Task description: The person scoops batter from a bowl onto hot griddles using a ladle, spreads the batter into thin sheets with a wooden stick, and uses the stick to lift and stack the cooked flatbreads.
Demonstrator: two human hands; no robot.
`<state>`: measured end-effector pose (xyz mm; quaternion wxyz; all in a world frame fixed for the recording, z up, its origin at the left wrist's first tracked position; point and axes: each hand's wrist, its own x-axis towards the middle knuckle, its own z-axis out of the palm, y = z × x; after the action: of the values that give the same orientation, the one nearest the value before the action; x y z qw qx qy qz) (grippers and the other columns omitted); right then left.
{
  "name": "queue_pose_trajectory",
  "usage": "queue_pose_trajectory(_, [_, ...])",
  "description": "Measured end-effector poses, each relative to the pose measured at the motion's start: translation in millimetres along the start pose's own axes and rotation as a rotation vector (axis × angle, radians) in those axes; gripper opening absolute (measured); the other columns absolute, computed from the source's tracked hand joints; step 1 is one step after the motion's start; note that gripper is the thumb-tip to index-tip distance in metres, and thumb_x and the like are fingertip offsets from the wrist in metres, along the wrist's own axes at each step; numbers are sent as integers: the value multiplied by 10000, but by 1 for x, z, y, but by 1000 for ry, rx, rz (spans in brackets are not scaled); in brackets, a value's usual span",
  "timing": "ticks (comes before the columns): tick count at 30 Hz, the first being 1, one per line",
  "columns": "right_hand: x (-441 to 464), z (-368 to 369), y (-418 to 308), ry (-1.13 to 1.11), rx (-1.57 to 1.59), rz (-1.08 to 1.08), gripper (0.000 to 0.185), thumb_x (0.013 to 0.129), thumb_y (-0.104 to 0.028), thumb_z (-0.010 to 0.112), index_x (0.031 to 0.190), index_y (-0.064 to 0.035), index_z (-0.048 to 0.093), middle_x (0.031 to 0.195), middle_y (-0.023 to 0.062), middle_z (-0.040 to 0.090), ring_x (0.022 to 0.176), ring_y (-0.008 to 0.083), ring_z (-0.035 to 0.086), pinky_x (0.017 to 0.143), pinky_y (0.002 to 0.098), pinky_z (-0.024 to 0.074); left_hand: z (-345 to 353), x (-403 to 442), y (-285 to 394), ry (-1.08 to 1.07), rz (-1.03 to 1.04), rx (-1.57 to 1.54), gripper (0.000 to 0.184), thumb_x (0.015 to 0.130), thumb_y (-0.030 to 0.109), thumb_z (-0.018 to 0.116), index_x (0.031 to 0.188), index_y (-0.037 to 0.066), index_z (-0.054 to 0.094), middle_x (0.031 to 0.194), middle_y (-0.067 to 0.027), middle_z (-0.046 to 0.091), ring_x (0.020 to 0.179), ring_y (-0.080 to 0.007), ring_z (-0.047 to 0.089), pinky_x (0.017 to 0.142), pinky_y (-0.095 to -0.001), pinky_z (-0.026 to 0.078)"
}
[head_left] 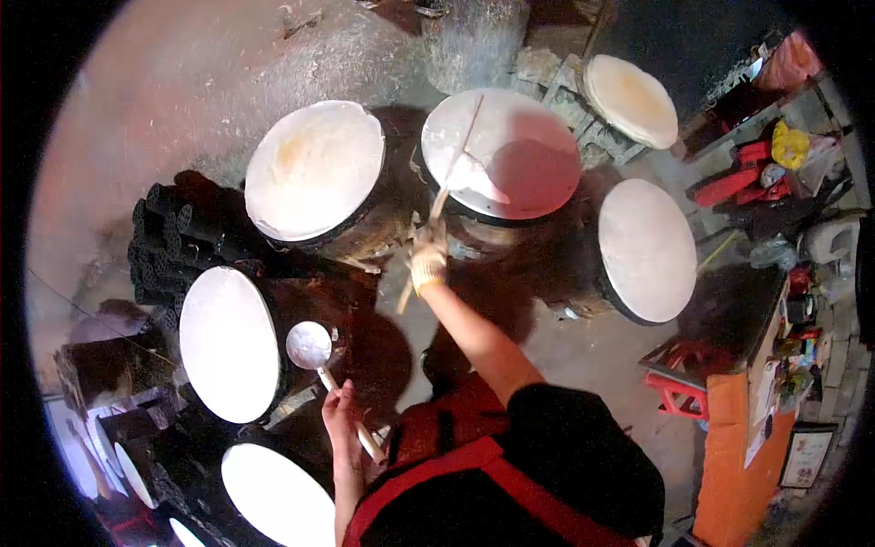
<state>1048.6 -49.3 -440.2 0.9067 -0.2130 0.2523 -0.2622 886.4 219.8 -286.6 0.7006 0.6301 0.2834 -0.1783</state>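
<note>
The right hand (428, 255) is clasping a wooden stick (441, 200) in gloved fingers over a round pan (540, 173), while the left hand's (341, 412) fingers are gripping a ladle (309, 345).

Probably small food workshop: ring of round griddles (647, 251), stacked honeycomb coal briquettes (162, 242), metal ladle (309, 345).

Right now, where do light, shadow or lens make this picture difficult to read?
Head view: the large bottom disc is washed out white; head view: a reddish shadow darkens the right side of the top middle disc; head view: the scene curves towards its edges, inside a black surround.
</note>
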Motion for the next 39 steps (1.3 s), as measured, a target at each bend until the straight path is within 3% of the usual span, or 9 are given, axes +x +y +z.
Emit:
queue_pose_trajectory(3, [-40, -33, -31, 349, -625, -31, 458, 878, -113, 533, 1316, -95, 400, 708, -10, 568, 453, 91, 480, 363, 228, 397, 11, 4, 2, -121, -20, 53, 301, 933, 324, 512, 734, 99, 539, 517, 57, 377, 411, -37, 320, 384, -207, 252])
queue_pose_trajectory(8, [-84, -51, -157, 149, -239, 154, 349, 898, -523, 407, 914, -184, 490, 643, -18, 473, 405, 104, 400, 329, 251, 292, 36, 0, -2, -205, 4, 83, 314, 958, 317, 453, 834, 57, 577, 561, 64, 365, 435, -38, 308, 401, -206, 262])
queue_pose_trajectory(11, [-62, -38, -170, 86, -381, -159, 327, 900, -478, 463, 1070, -200, 489, 695, -17, 503, 438, 127, 465, 341, 258, 329, 55, -9, -1, -268, -5, 70, 301, 962, 306, 443, 861, 58, 581, 592, 65, 378, 449, -35, 321, 401, -206, 264])
queue_pose_trajectory(14, [-35, -18, -157, 296, -317, 99, 306, 906, -418, 486, 1113, -193, 494, 745, -10, 528, 462, 135, 471, 360, 274, 355, 75, -13, 0, -305, -21, 67, 283, 964, 301, 442, 911, 64, 587, 608, 66, 381, 455, -39, 323, 404, -207, 285])
queue_pose_trajectory(17, [-49, -43, -167, -52, -467, 570, 310, 916, -370, 496, 1136, -156, 542, 801, -6, 549, 543, 107, 498, 409, 290, 402, 96, -21, 3, -328, 18, 57, 277, 955, 309, 461, 928, 70, 599, 656, 63, 402, 470, -38, 333, 407, -200, 293])
queue_pose_trajectory(20, [-55, -117, -207, -257, -650, 207, 341, 924, -239, 493, 1255, -182, 433, 698, 0, 506, 464, 93, 434, 370, 218, 325, 111, -18, -6, -341, 24, 45, 269, 954, 298, 464, 929, 67, 600, 692, 63, 415, 497, -32, 353, 407, -190, 290])
queue_pose_trajectory(28, [-22, -105, -267, -148, -311, 306, 170, 894, -218, 532, 1060, -218, 499, 687, 2, 494, 447, 104, 396, 351, 246, 274, 170, -38, -25, -369, -10, 15, 221, 947, 254, 489, 926, 58, 589, 684, 60, 421, 508, -33, 354, 415, -185, 298])
queue_pose_trajectory(34, [-35, -138, -329, -172, -900, 187, 173, 899, -241, 554, 1021, -120, 572, 752, -29, 509, 537, 68, 451, 418, 200, 341, 211, -45, -22, -382, 11, -16, 200, 949, 230, 488, 914, 57, 580, 626, 67, 387, 468, -22, 340, 397, -182, 275])
queue_pose_trajectory(39, [37, -137, -373, -123, -438, 378, 175, 910, -315, 530, 1017, -180, 504, 668, -5, 498, 423, 109, 433, 343, 256, 319, 244, -61, 6, -268, 97, 13, 168, 934, 226, 521, 906, 72, 582, 620, 78, 371, 488, -14, 327, 409, -167, 256])
